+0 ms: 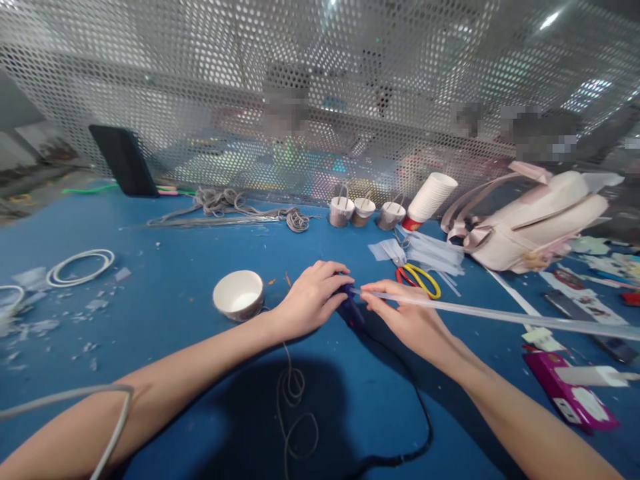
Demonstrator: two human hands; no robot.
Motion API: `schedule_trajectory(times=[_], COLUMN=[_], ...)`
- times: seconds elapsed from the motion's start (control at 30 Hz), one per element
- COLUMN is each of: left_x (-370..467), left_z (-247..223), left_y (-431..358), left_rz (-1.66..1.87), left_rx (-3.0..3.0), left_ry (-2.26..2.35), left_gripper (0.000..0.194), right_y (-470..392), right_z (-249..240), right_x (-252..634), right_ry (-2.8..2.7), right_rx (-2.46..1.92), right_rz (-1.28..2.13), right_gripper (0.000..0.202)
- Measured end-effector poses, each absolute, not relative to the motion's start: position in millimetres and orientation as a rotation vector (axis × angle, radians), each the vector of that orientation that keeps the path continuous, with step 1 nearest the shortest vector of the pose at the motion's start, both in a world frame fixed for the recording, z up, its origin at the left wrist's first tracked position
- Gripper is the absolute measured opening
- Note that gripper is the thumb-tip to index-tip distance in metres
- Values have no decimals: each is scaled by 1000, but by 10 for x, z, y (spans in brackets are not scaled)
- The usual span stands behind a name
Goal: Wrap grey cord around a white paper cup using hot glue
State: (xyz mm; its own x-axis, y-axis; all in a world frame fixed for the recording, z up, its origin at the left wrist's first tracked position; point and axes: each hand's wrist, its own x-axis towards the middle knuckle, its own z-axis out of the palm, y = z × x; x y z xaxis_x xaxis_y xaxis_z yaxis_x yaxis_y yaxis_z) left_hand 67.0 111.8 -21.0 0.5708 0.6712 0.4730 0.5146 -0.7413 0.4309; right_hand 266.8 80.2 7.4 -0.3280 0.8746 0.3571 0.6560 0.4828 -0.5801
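Observation:
My left hand [317, 297] is closed round a dark blue glue gun [354, 315], which is largely covered by the fingers; a black cord [417, 393] runs from it towards me. Between the thumb and fingers of my right hand [400, 310] is a long translucent glue stick [480, 308]. One end of the stick meets the glue gun by my left fingertips, and the other leaves the picture at the right. Left of my left hand stands a paper cup [239, 295], with a thin grey string [293, 387] running from near it.
Behind my right hand lie pliers or scissors with yellow and red handles [423, 277] and clear plastic strips [435, 252]. Three small cups [364, 212], stacked cups [433, 193] and grey cord [220, 203] line the perforated screen [225, 87]. A pale backpack [530, 223] sits right.

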Motion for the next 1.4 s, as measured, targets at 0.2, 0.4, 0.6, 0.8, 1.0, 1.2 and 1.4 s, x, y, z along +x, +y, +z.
schedule_trajectory(times=[0.2, 0.4, 0.6, 0.8, 1.0, 1.2, 1.4], left_x=[680, 670, 658, 660, 676, 649, 357], left_z=[-227, -235, -242, -236, -265, -212, 29], left_y=[1133, 1127, 1110, 1126, 1129, 1080, 918], left_rz=[951, 948, 969, 987, 1010, 1056, 1234], left_rx=[2530, 2544, 2536, 2540, 2535, 2519, 2416], left_ry=[972, 980, 1008, 1026, 1017, 1053, 1112], left_gripper=[22, 22, 27, 21, 21, 28, 27], right_y=[782, 779, 763, 773, 768, 753, 805], right_z=[-75, -70, -63, -62, -114, -164, -274], right_x=[2630, 2580, 2595, 2579, 2574, 2566, 2550], right_ry=[-2030, -1964, -1975, -1979, -1942, -1857, -1888], right_rx=[-1247, -1258, -1146, -1085, -1116, -1229, -1357], right_rz=[355, 360, 329, 279, 304, 439, 560], right_gripper=[19, 19, 13, 14, 11, 12, 40])
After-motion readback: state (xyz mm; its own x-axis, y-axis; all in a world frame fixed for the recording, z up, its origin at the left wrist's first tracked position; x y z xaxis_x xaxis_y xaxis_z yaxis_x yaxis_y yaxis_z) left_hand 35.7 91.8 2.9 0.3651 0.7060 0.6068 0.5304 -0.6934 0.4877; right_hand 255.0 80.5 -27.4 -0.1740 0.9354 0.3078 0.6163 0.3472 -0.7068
